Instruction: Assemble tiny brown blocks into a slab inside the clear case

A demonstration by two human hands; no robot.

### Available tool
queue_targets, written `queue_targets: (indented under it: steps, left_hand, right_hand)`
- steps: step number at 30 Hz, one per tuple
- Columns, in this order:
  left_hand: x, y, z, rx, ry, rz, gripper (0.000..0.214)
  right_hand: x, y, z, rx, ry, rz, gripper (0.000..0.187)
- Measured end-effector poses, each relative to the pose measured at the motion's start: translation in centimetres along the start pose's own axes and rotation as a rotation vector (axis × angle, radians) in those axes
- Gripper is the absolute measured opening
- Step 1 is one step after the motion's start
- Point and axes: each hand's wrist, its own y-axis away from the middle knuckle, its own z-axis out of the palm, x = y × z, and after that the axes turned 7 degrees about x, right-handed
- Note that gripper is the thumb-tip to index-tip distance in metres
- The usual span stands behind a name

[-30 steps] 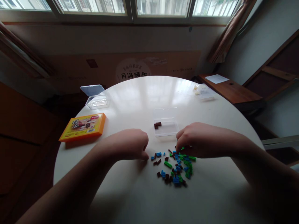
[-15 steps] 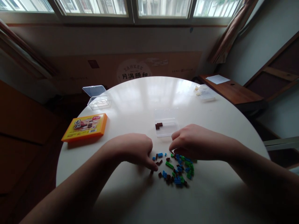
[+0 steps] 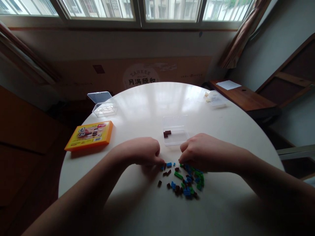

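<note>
Small brown, blue and green building bricks lie scattered on a white table. My left hand [image 3: 146, 150] is closed at the left edge of the bricks, its fingertips on a small brown brick [image 3: 165, 166] beside a blue brick [image 3: 168, 164]. My right hand [image 3: 200, 150] is closed over the upper right of the pile, fingertips pressed together; a tiny dark bit shows at them, too small to make out. Between the hands lies a long green brick [image 3: 178, 175]. Behind them, a clear plastic box [image 3: 178, 139] stands with its lid open and joined brown bricks [image 3: 167, 133] inside.
On the round white table [image 3: 137, 114], an orange-yellow game box [image 3: 90, 134] lies at the left. Another open clear box [image 3: 105, 108] stands behind it. A clear container [image 3: 216, 100] with pale pieces is at the far right. A wooden desk [image 3: 246, 98] adjoins the table.
My left hand has moved from a brown brick at the near left up to the brown brick by the blue ones. The nearer brick now lies uncovered. My right hand has barely shifted.
</note>
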Motion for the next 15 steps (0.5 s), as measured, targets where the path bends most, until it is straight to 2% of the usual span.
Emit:
queue_targets:
  steps: [5,10,15]
  left_hand:
    - [0.1,0.1,-0.1,-0.023,0.025,-0.038,0.047]
    - [0.3,0.2,-0.1,0.028,-0.004,-0.048,0.053]
    - [0.2,0.1,0.1,0.028,-0.007,-0.045,0.050]
  right_hand:
    - [0.2,-0.1,0.1,-0.001,0.023,0.012,0.019]
    - [0.7,-0.3,0.4,0.046,-0.008,0.030,0.019]
    - [1.0,-0.4,0.7,0.116,-0.010,0.067,0.018]
